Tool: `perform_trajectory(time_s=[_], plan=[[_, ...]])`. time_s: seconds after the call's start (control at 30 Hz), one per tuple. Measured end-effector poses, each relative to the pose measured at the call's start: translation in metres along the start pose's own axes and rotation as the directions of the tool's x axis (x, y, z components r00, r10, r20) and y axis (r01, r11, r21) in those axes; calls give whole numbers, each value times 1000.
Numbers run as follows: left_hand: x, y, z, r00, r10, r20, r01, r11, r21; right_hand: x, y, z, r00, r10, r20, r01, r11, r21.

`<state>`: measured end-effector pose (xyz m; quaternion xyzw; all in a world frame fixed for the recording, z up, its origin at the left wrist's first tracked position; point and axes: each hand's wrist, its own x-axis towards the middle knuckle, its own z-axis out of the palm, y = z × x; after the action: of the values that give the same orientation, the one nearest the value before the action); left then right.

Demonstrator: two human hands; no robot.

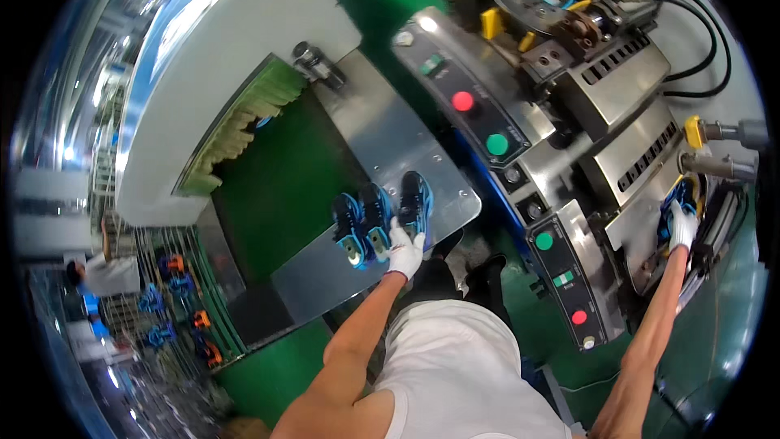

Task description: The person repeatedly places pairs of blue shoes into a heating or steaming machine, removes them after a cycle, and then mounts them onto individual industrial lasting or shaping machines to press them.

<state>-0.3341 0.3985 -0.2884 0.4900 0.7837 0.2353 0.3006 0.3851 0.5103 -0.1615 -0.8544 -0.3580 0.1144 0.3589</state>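
Note:
Three black and blue sports shoes stand side by side on a metal ledge: a left shoe (348, 228), a middle shoe (375, 215) and a right shoe (414, 195). My left hand (405, 252), in a white glove, is closed at the heel of the right one, its finger and thumb around the back edge. Far to the right, my gloved right hand (683, 226) grips another blue and black shoe (674, 199) at the lower station of a metal machine (642, 162). Part of that shoe is hidden by the hand and the machine.
Control panels with a red button (462, 101) and a green button (497, 144) face me. Left of the ledge, a green conveyor belt (284, 179) runs under a white housing (244, 24) with a fringed curtain (244, 130). More shoes lie on a rack (183, 284); people are beyond it.

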Motion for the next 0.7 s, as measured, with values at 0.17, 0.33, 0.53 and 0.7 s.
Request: perform_trajectory(time_s=[0.17,0.33,0.53,0.7], plan=[[-36,-9,-72,977,154,-151,-193,936,-295,-249,-185,37,900,-409,-149,412,911,-15],[-8,-37,-98,975,95,-201,-118,988,-103,-376,-192,153,720,-400,567,671,613,-418],[46,-41,-62,969,238,-63,-244,965,-100,-390,-167,212,699,-443,561,712,502,-491],[62,-60,-67,962,260,-84,-273,939,-212,-505,-256,299,579,-56,813,373,905,-204]])
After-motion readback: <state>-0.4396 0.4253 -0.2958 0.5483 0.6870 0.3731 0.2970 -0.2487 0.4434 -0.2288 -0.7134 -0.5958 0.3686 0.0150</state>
